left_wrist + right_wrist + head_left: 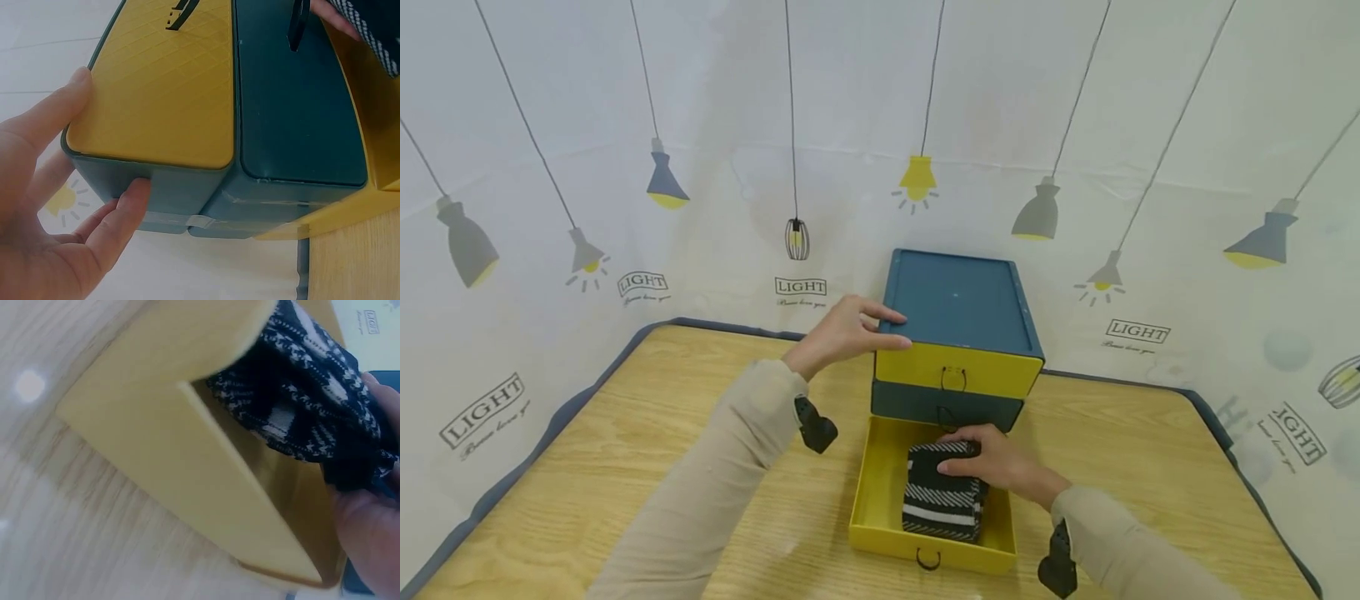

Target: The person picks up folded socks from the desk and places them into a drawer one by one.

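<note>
A folded black-and-white knitted cloth (942, 492) is in the pulled-out yellow bottom drawer (877, 487). My right hand (996, 460) grips it by its upper right side, thumb on top; the right wrist view shows the cloth (306, 394) between thumb and fingers inside the drawer wall. My left hand (848, 332) touches the front left corner of the blue-topped drawer unit (958, 296), its fingers fairly straight. In the left wrist view, the left hand's fingertips (134, 194) lie against the unit's side, near the yellow top drawer (156, 94).
The closed dark teal middle drawer (947, 406) sits below the closed yellow top one. Each drawer front has a small dark loop handle (928, 560). The unit stands on a wood-grain table (790, 492), before a white backdrop (850, 83) printed with lamps.
</note>
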Motion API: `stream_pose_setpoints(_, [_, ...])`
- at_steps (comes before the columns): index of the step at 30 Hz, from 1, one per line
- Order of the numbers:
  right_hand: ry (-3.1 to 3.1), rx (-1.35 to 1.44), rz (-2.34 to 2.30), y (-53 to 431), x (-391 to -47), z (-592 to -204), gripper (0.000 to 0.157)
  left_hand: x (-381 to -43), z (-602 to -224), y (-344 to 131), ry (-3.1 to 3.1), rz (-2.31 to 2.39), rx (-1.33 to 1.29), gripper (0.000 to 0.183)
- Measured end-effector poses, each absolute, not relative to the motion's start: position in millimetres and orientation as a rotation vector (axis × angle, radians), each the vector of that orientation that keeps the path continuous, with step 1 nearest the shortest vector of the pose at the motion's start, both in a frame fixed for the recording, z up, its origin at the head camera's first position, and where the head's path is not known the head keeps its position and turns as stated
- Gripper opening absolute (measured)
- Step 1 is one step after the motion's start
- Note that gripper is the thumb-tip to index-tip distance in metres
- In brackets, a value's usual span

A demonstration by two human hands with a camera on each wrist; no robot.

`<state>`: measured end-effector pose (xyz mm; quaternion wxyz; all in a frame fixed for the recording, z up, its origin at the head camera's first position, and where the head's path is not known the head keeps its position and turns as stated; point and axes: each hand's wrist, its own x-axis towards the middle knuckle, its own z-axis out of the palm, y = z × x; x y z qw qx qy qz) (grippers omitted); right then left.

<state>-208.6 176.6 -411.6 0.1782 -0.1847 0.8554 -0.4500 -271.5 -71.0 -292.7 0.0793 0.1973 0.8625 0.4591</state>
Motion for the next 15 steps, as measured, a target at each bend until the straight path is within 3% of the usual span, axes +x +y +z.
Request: stream_pose_setpoints(15, [2.442,-0.663,-1.197,160,-217,-415,0.036,-269,-292,-72,2.584,1.368,0.575,0.037])
